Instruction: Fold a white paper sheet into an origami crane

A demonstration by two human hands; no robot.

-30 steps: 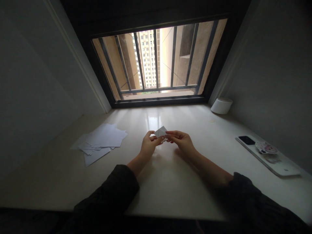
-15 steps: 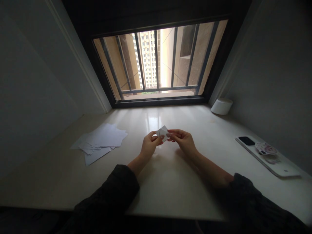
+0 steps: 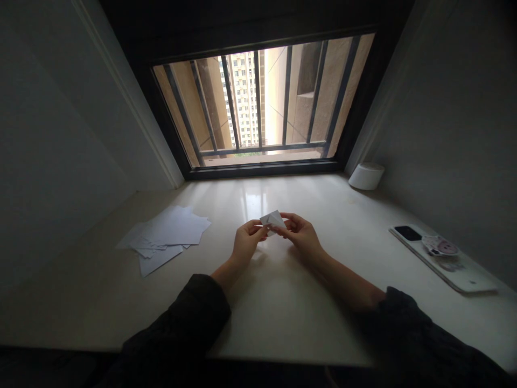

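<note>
A small piece of folded white paper [image 3: 275, 218] is held up between the person's two hands, near the middle of the tabletop [image 3: 274, 312] and in line with the window [image 3: 262, 171]. The left hand [image 3: 246, 240] is clamped on the paper's left side, its thumb on the near face and the fingers curled round behind. The right hand [image 3: 305, 237] grips the opposite side, its thumb laid along the lower edge and its index finger reaching behind the upper right. The two thumb tips come close together at the bottom of the paper; whether they touch is too small to tell. The piece is tilted, with one corner pointing up and crease lines across its face. Dark sleeves [image 3: 181, 318] cover both forearms in part, leaving the wrists bare. To the left, well apart from the hands, a loose pile of white sheets [image 3: 173, 226] lies fanned out, the sheets overlapping at different angles. On the right, a pale phone [image 3: 462, 277] lies with its dark camera block facing up and a decorated grip [image 3: 442, 246] on its back. Farther back, a white rounded object [image 3: 367, 177] stands beside the right wall, near the window's corner. Dark bars [image 3: 287, 97] cross the view outside.
</note>
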